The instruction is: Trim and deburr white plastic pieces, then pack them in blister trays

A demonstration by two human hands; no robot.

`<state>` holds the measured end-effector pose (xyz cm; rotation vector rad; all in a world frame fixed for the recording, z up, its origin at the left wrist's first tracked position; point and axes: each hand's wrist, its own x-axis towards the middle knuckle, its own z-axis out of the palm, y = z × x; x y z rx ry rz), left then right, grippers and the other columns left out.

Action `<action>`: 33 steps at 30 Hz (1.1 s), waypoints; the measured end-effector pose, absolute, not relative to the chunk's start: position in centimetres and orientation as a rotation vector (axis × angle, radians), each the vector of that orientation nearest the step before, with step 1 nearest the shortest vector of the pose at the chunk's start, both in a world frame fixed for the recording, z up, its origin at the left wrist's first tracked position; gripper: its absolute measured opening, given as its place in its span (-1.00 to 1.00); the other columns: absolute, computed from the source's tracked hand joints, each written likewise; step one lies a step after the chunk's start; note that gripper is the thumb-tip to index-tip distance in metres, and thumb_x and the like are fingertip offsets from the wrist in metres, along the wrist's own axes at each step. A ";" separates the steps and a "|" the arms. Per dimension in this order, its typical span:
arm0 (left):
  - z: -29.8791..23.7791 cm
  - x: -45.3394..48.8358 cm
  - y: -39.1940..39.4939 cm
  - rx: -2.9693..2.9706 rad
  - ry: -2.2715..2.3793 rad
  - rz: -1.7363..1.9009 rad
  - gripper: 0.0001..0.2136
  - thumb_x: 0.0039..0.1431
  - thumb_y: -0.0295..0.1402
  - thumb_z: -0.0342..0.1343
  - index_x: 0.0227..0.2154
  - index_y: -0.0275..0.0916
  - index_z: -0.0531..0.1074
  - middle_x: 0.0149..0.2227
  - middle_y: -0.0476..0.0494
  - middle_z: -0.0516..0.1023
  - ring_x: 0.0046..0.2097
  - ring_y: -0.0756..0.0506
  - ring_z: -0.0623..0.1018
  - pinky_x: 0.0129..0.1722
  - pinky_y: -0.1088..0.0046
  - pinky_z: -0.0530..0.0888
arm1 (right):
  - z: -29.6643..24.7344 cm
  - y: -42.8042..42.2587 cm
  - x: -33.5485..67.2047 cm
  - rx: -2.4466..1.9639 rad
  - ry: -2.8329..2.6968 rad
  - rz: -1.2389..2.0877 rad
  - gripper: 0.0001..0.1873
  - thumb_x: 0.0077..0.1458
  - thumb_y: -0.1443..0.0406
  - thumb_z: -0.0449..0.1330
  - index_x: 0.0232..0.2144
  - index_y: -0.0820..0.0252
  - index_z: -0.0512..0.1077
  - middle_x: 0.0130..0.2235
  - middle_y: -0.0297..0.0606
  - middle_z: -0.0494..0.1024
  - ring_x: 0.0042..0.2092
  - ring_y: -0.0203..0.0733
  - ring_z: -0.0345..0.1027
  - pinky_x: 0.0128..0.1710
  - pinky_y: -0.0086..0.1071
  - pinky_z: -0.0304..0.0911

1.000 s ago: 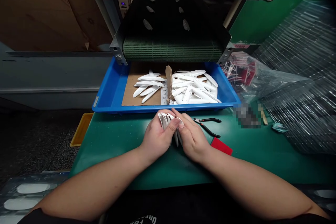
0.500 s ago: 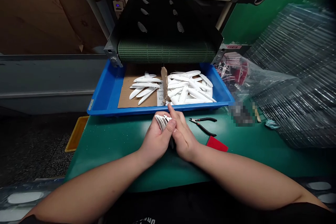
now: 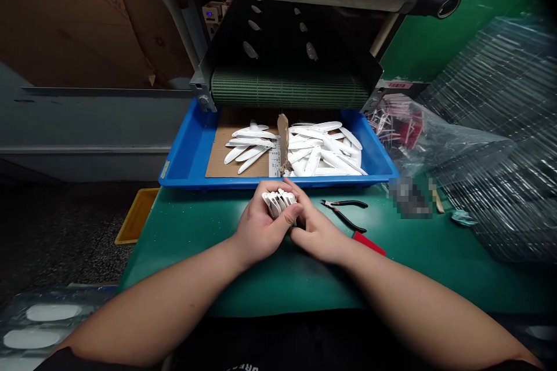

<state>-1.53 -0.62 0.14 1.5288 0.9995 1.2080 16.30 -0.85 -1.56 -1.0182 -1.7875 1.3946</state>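
My left hand (image 3: 261,223) holds a tight stack of white elongated plastic pieces (image 3: 278,203) at the middle of the green work mat (image 3: 278,284). My right hand (image 3: 317,232) curls against the stack's right side, and its fingers partly hide the lower end. More of the same white pieces lie in a blue plastic tray (image 3: 183,165), on a cardboard sheet (image 3: 221,153), just beyond my fingertips. A torn strip of cardboard (image 3: 283,142) stands up between the two heaps.
Black-handled pliers (image 3: 343,211) and a red flat piece (image 3: 369,242) lie right of my hands. A green mesh conveyor belt (image 3: 289,87) ends above the tray. A clear bag of red-and-white items (image 3: 435,139) lies to the right; a yellow tray (image 3: 137,217) sits beyond the mat's left edge.
The white pieces have closed from a loose fan into a tighter stack. My right hand has curled in against the stack, and its raised index finger has come down.
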 end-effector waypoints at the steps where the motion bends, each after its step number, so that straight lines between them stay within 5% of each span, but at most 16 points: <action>1: 0.2 -1.7 -0.5 1.542 0.992 1.209 -0.73 0.38 -0.16 0.30 0.00 -0.11 0.42 -0.01 -0.18 0.61 -0.01 -0.17 0.62 0.00 0.28 0.52 | -1.5 -0.5 16.7 -1.013 -1.818 1.491 -0.11 0.21 0.38 0.22 0.51 0.07 0.05 0.23 -0.05 0.49 0.22 0.07 0.43 0.23 0.00 0.38; 4: 0.4 -2.1 -0.2 1.532 0.937 1.178 -0.72 0.37 -0.15 0.30 0.00 -0.13 0.43 -0.01 -0.21 0.61 -0.02 -0.17 0.62 -0.02 0.29 0.54 | -1.3 0.4 17.8 -0.956 -1.880 1.682 -0.54 0.29 0.26 0.27 0.21 0.11 0.42 -0.04 -0.19 0.59 0.01 0.01 0.50 0.06 -0.11 0.46; 7: 0.5 -2.3 0.0 1.455 0.861 1.162 -0.69 0.35 -0.14 0.33 0.00 -0.14 0.43 0.01 -0.22 0.62 0.01 -0.18 0.63 -0.01 0.28 0.56 | -1.2 0.8 18.4 -0.915 -1.868 1.742 -0.71 0.31 0.16 0.32 0.01 0.13 0.46 -0.11 -0.27 0.55 -0.08 -0.09 0.45 -0.03 -0.22 0.43; 12: 0.7 -2.3 0.1 1.379 0.773 1.184 -0.69 0.31 -0.17 0.38 -0.02 -0.15 0.45 0.02 -0.24 0.64 0.04 -0.20 0.63 0.01 0.26 0.57 | -0.9 0.5 18.2 -0.878 -1.822 1.746 -0.71 0.33 0.15 0.29 -0.01 0.17 0.44 -0.19 -0.30 0.46 -0.19 -0.20 0.34 -0.18 -0.33 0.35; 19: 0.9 -2.2 0.2 1.340 0.720 1.220 -0.73 0.34 -0.24 0.36 -0.03 -0.16 0.45 0.00 -0.19 0.65 0.02 -0.16 0.64 -0.01 0.31 0.58 | -0.3 0.3 17.7 -0.832 -1.717 1.813 -0.72 0.32 0.18 0.30 -0.02 0.18 0.42 -0.18 -0.31 0.46 -0.17 -0.21 0.34 -0.11 -0.30 0.32; 33: 0.5 -2.3 0.0 1.520 0.873 1.041 -0.66 0.36 -0.11 0.32 0.04 -0.14 0.43 0.08 -0.23 0.65 0.08 -0.18 0.63 0.08 0.25 0.54 | -0.2 0.6 17.5 -0.975 -1.707 1.844 -0.50 0.21 -0.07 0.40 -0.15 0.25 0.49 -0.20 -0.27 0.50 -0.17 -0.17 0.34 -0.15 -0.31 0.30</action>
